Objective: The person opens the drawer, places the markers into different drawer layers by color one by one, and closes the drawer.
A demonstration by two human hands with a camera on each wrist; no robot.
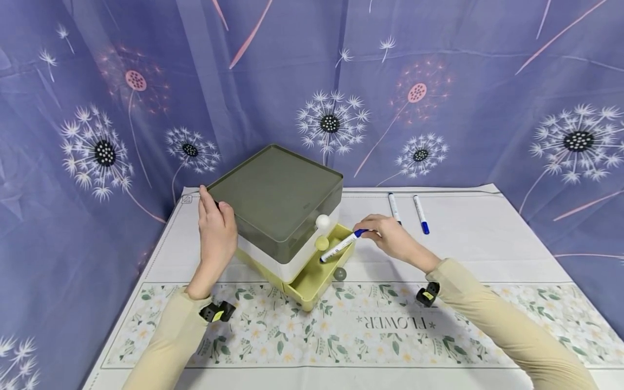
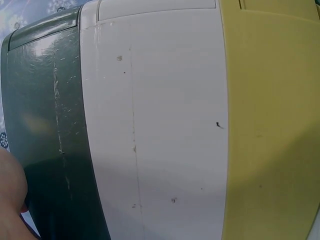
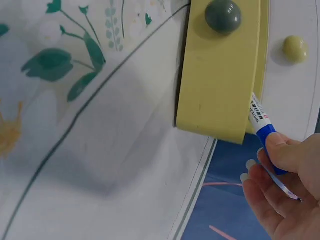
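A desktop drawer box has a dark green top [image 1: 278,189], a white middle tier [image 2: 155,120] and a yellow bottom drawer [image 1: 312,290], which is pulled out. My left hand [image 1: 216,227] rests against the box's left corner, fingers fairly straight; only a bit of that hand shows in the left wrist view. My right hand [image 1: 390,235] pinches a whiteboard marker [image 1: 338,248] by its blue end. The marker slants down over the open drawer, its lower end inside. In the right wrist view the drawer's front wall [image 3: 217,85] partly hides the marker [image 3: 260,116].
Two more markers, one [image 1: 395,207] partly behind my right hand and another [image 1: 421,214] beside it, lie on the white cloth. Round knobs in white [image 1: 323,221], yellow [image 1: 322,243] and grey-green [image 1: 339,274] stick out from the tiers. A purple dandelion curtain [image 1: 370,81] hangs behind.
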